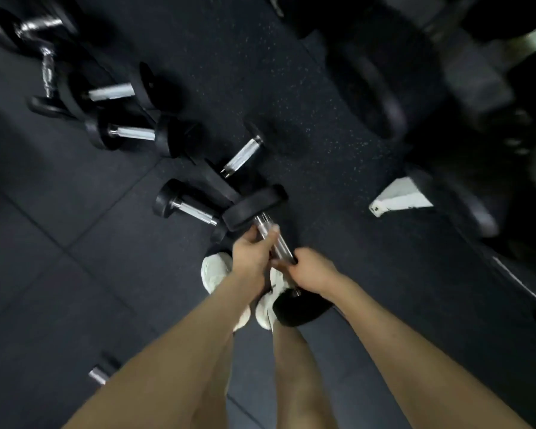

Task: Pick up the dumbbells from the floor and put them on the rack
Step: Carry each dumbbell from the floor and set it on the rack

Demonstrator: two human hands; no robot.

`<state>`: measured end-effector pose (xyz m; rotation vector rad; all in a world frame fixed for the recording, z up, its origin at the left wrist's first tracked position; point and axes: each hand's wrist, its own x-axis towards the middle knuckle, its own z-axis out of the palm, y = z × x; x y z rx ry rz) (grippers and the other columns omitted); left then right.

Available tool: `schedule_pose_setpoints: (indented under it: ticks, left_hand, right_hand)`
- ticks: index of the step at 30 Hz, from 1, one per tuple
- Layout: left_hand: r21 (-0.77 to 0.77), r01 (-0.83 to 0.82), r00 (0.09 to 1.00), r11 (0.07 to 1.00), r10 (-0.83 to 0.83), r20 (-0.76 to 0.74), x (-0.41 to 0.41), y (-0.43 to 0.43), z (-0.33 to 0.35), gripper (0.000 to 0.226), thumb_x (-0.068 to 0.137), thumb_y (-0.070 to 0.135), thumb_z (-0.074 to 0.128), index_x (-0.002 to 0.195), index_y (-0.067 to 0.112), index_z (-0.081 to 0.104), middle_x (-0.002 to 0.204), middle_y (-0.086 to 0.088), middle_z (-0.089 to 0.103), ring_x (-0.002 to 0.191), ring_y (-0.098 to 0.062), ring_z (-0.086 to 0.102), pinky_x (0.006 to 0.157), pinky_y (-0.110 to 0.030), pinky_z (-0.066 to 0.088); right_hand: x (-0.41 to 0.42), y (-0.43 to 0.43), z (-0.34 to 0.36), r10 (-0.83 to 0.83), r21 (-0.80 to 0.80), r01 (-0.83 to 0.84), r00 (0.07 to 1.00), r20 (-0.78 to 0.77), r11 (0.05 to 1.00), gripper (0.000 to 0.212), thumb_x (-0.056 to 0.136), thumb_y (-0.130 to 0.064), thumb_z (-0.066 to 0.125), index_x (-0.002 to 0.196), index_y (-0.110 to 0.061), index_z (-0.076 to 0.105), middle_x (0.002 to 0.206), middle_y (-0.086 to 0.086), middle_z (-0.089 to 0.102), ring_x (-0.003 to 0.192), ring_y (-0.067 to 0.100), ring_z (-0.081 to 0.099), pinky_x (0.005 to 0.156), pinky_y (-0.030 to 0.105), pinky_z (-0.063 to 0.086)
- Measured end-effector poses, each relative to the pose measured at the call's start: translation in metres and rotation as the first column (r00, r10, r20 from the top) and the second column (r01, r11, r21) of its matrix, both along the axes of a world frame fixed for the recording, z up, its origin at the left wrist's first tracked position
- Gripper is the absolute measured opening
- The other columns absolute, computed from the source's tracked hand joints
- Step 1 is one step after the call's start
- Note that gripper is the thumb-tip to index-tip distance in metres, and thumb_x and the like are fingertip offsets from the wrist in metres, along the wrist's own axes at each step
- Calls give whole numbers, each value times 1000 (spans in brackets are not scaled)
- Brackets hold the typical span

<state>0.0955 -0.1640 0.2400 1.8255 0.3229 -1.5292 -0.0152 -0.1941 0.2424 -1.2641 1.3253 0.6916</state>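
Both hands hold one black dumbbell (254,209) by its chrome handle, lifted above my white shoes. My left hand (251,257) grips the upper part of the handle, just below the far weight head. My right hand (311,269) grips the lower end, next to the near weight head (300,309). Several more dumbbells lie on the dark floor ahead and to the left, the closest (187,209) just left of the held one, another (242,154) beyond it. A dark, blurred rack structure (465,75) fills the upper right.
A white angled rack foot (400,196) stands on the floor at the right. More dumbbells (127,133) (48,72) trail off to the upper left. A chrome handle end (98,375) pokes out by my left forearm. Rubber floor tiles (59,274) spread at left.
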Motion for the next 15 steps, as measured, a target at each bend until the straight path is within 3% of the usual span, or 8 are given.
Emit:
schedule_pose_setpoints:
  ticks: [4, 7, 9, 11, 15]
  left_hand:
    - [-38, 155, 987, 987, -154, 45, -3, -8, 113, 23, 86, 19, 67, 107, 15, 63, 83, 0, 66, 73, -17, 65, 48, -23, 55]
    - [-97, 241, 970, 966, -238, 48, -11, -17, 197, 24, 85, 17, 67, 108, 8, 64, 80, -1, 65, 74, -20, 64, 71, -37, 56]
    - [-138, 304, 952, 942, -298, 63, -19, -26, 248, 22, 85, 17, 67, 105, 8, 64, 78, -3, 64, 80, -25, 63, 78, -45, 55]
    - [-179, 385, 922, 905, -370, 113, -31, -33, 295, 24, 85, 19, 68, 106, 7, 65, 80, -3, 65, 82, -25, 63, 80, -44, 55]
    - [-294, 532, 847, 794, -492, 202, -62, -56, 373, 20, 83, 15, 70, 100, 5, 66, 93, -9, 68, 90, -27, 65, 81, -41, 53]
  right_hand:
    - [-10, 7, 111, -79, -39, 80, 997, 14, 996, 53, 82, -68, 49, 98, -19, 62, 93, 3, 70, 86, 23, 66, 77, 37, 50]
    - [-20, 9, 194, -174, -97, 178, 984, 45, 979, 54, 81, -69, 49, 99, -19, 62, 93, 2, 70, 86, 22, 65, 76, 36, 50]
    - [-27, 9, 244, -251, -159, 261, 965, 77, 952, 54, 81, -68, 50, 98, -17, 62, 93, 3, 70, 87, 23, 66, 79, 37, 51]
    - [-37, 13, 289, -326, -218, 339, 941, 94, 915, 57, 80, -69, 51, 97, -15, 62, 92, 4, 71, 86, 24, 66, 80, 38, 52]
    - [-64, 10, 361, -450, -349, 469, 882, 139, 811, 57, 82, -67, 49, 92, -12, 60, 85, 3, 68, 82, 25, 66, 69, 33, 46]
